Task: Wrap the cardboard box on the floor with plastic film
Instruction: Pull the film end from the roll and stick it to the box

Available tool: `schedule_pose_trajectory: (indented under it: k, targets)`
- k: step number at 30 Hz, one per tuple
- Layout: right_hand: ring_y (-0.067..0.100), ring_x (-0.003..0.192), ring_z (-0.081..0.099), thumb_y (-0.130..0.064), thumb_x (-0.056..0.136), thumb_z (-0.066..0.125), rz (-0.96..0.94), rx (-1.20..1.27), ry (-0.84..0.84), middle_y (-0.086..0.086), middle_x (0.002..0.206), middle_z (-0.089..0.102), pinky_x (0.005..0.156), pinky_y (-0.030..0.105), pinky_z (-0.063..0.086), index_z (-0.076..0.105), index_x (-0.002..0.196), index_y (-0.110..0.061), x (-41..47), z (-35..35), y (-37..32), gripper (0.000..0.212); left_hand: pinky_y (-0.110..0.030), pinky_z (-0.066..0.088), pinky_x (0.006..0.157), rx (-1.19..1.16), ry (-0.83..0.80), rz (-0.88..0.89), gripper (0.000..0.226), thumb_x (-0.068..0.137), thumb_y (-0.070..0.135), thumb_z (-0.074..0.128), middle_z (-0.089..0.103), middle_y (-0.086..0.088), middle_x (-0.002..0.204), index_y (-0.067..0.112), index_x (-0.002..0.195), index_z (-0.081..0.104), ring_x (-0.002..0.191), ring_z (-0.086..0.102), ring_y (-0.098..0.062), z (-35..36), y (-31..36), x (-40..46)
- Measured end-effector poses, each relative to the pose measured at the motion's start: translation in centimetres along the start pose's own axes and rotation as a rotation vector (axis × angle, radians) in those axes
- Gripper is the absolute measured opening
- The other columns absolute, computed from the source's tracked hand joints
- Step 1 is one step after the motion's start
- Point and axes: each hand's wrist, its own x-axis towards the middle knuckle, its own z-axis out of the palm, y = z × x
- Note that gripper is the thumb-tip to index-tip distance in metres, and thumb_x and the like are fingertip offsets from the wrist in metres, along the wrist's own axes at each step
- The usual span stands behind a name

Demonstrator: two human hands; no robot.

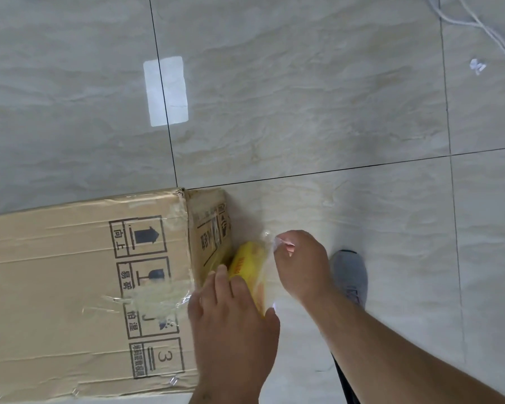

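On pale grey marbled floor tiles (303,112), beside long brown printed cardboard box (79,287): left hand (233,325) clamped over yellow-labelled roll of clear plastic film (247,262), bracing it against box end, right hand (302,262) pinching loose film edge, apparently to draw out slack.

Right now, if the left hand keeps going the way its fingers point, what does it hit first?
The left hand already grips the yellow film roll, fingers pointing up-frame along it. Straight on, it would likely meet the cardboard box end face the roll lies against; depth is unclear. The right hand is off that line.
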Motion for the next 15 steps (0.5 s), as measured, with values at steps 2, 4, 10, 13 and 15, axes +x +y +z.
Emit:
schedule_pose_trajectory:
  k: [2, 4, 10, 13, 15]
  targets:
    - [0.015, 0.107, 0.070, -0.012, 0.101, 0.064, -0.009, 0.077, 0.005, -0.003, 0.117, 0.074, 0.098, 0.029, 0.056, 0.079, 0.118, -0.015, -0.7, 0.7, -0.5, 0.023, -0.054, 0.043, 0.112, 0.010, -0.048, 0.039, 0.079, 0.076, 0.047, 0.074, 0.059, -0.011, 0.144, 0.008, 0.141, 0.056, 0.132, 0.057, -0.031, -0.6, 0.8, 1.4]
    - [0.014, 0.105, 0.071, -0.013, 0.100, 0.068, -0.006, 0.161, 0.008, -0.006, 0.112, 0.074, 0.096, 0.028, 0.057, 0.081, 0.113, -0.018, -0.9, 1.0, -0.8, 0.020, -0.043, 0.042, 0.114, -0.026, -0.102, 0.044, 0.070, 0.092, 0.035, 0.059, 0.052, -0.003, 0.151, 0.014, 0.155, 0.037, 0.136, 0.053, -0.025, -1.3, 1.8, 3.8]
    - [0.005, 0.104, 0.072, -0.018, 0.104, 0.060, 0.035, 0.311, -0.063, -0.020, 0.130, 0.067, 0.091, 0.016, 0.052, 0.065, 0.139, -0.030, -0.7, 0.0, 0.2, 0.037, -0.032, 0.057, 0.070, -0.006, -0.276, -0.048, 0.023, 0.096, 0.016, 0.051, 0.068, 0.003, 0.086, 0.021, 0.100, 0.073, 0.080, 0.069, -0.022, -1.4, 1.7, 9.9]
    - [0.019, 0.108, 0.075, -0.023, 0.100, 0.051, 0.174, 0.269, 0.068, -0.014, 0.141, 0.061, 0.098, 0.040, 0.058, 0.058, 0.144, -0.028, 1.1, 1.4, 3.8, 0.044, -0.034, 0.059, 0.074, -0.089, -0.269, -0.074, 0.029, 0.106, 0.023, 0.044, 0.065, 0.003, 0.081, 0.022, 0.084, 0.063, 0.079, 0.067, -0.020, -2.2, 0.8, 10.2]
    - [0.027, 0.119, 0.073, -0.027, 0.096, 0.048, 0.354, 0.282, 0.005, -0.003, 0.147, 0.061, 0.106, 0.048, 0.057, 0.054, 0.147, -0.023, 3.3, 3.1, 6.6, 0.051, -0.035, 0.059, 0.076, -0.099, -0.257, -0.040, 0.031, 0.110, 0.031, 0.039, 0.064, 0.007, 0.082, 0.023, 0.094, 0.064, 0.080, 0.067, -0.018, -2.7, 0.5, 10.1]
